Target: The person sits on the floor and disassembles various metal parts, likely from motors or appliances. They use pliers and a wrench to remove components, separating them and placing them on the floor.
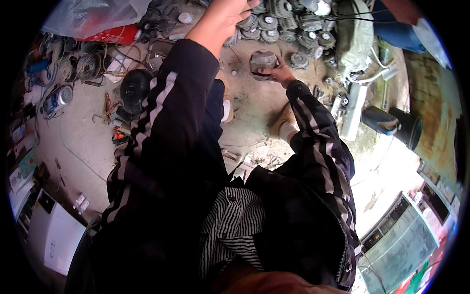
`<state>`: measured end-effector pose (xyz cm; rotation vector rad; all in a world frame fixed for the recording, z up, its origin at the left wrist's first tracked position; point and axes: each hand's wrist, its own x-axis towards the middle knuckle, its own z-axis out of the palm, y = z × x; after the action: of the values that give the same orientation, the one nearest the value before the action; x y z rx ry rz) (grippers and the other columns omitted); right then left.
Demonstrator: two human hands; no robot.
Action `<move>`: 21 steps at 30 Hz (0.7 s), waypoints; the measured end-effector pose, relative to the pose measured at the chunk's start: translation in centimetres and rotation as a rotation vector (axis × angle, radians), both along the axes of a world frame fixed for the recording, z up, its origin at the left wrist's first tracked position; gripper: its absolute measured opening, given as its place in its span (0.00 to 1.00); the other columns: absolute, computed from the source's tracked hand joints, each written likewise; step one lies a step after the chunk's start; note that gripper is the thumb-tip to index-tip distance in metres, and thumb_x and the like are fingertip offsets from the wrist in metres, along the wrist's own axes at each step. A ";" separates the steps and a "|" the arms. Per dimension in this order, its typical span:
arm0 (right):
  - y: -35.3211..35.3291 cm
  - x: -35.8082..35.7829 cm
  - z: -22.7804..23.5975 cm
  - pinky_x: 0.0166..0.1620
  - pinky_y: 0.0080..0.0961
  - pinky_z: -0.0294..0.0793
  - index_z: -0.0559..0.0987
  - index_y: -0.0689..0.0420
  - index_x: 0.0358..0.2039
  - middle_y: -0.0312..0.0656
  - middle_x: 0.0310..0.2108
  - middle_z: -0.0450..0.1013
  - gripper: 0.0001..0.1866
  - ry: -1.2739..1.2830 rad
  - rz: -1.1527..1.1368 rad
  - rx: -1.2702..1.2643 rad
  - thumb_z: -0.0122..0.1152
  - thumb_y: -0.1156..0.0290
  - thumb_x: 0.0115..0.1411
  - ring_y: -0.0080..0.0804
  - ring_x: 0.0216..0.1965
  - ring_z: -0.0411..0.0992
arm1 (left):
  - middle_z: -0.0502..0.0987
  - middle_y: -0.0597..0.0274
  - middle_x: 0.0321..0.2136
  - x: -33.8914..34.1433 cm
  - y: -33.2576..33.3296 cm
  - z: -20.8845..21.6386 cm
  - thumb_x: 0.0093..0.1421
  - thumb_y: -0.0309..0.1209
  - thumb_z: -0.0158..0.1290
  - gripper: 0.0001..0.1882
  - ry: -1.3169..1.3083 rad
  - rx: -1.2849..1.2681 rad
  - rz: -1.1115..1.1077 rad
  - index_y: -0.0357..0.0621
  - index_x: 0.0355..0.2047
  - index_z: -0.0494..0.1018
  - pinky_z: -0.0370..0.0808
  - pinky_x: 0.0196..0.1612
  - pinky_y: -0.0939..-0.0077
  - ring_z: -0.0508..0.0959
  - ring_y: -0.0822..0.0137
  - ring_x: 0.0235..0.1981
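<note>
My right hand (281,72) is closed around the side of a dusty grey motor (263,60), a rounded block low over the concrete floor in front of my feet. Beside that hand, a smaller round grey motor part (299,60) lies on the floor. My left hand (229,13) reaches out to the far edge of the picture, which cuts it off. Its visible fingers are apart, and I see nothing in them. Close to it lies a pile of similar dusty motors (268,22), several with round ends and short shafts.
A black helmet-like shell (137,91) lies left of my left arm, near tangled cables and tools. Beyond it are a red container (115,35) and clear plastic sheeting (98,14). A grey-green sack (353,41) and a dark bucket (407,128) stand on the right. Another person's arm (404,9) shows at far right.
</note>
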<state>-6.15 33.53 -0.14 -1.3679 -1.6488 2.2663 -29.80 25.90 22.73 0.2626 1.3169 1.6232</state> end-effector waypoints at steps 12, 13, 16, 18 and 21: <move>-7.2 7.2 29.4 0.53 0.30 0.65 0.64 0.51 0.58 0.36 0.53 0.64 0.39 0.207 0.002 0.028 0.62 0.42 0.52 0.30 0.53 0.62 | 0.66 0.60 0.56 7.8 -8.5 4.7 0.50 0.64 0.56 0.44 0.114 0.102 -0.915 0.46 0.57 0.65 0.45 0.63 0.45 0.61 0.61 0.59; -7.8 7.9 30.7 0.53 0.31 0.65 0.64 0.52 0.59 0.38 0.54 0.64 0.40 0.209 -0.017 0.072 0.62 0.42 0.52 0.30 0.53 0.62 | 0.68 0.60 0.54 9.3 -8.8 7.0 0.51 0.62 0.57 0.42 0.138 0.059 -0.887 0.45 0.57 0.66 0.50 0.62 0.52 0.63 0.63 0.58; -9.6 8.6 31.8 0.53 0.32 0.66 0.62 0.54 0.60 0.42 0.55 0.63 0.41 0.266 0.012 0.150 0.62 0.43 0.52 0.34 0.53 0.64 | 0.70 0.60 0.52 10.3 -8.7 8.4 0.54 0.55 0.58 0.37 0.171 -0.002 -0.879 0.42 0.56 0.66 0.61 0.58 0.66 0.67 0.65 0.56; -10.2 8.7 32.7 0.51 0.33 0.69 0.61 0.55 0.60 0.45 0.56 0.62 0.42 0.272 0.024 0.211 0.62 0.43 0.52 0.36 0.53 0.65 | 0.71 0.60 0.50 10.6 -8.2 7.9 0.56 0.51 0.58 0.35 0.124 0.044 -0.891 0.41 0.56 0.66 0.64 0.56 0.70 0.69 0.66 0.54; -10.5 8.5 33.6 0.48 0.32 0.73 0.61 0.58 0.61 0.48 0.55 0.63 0.44 0.267 -0.010 0.245 0.60 0.39 0.53 0.39 0.51 0.67 | 0.73 0.62 0.49 11.4 -8.5 8.1 0.58 0.44 0.58 0.29 -0.028 0.127 -0.840 0.43 0.55 0.66 0.65 0.57 0.68 0.71 0.67 0.51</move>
<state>2.31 23.05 33.47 -0.9712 -1.7489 2.0493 -18.45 17.35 30.79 0.7539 0.8889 0.9783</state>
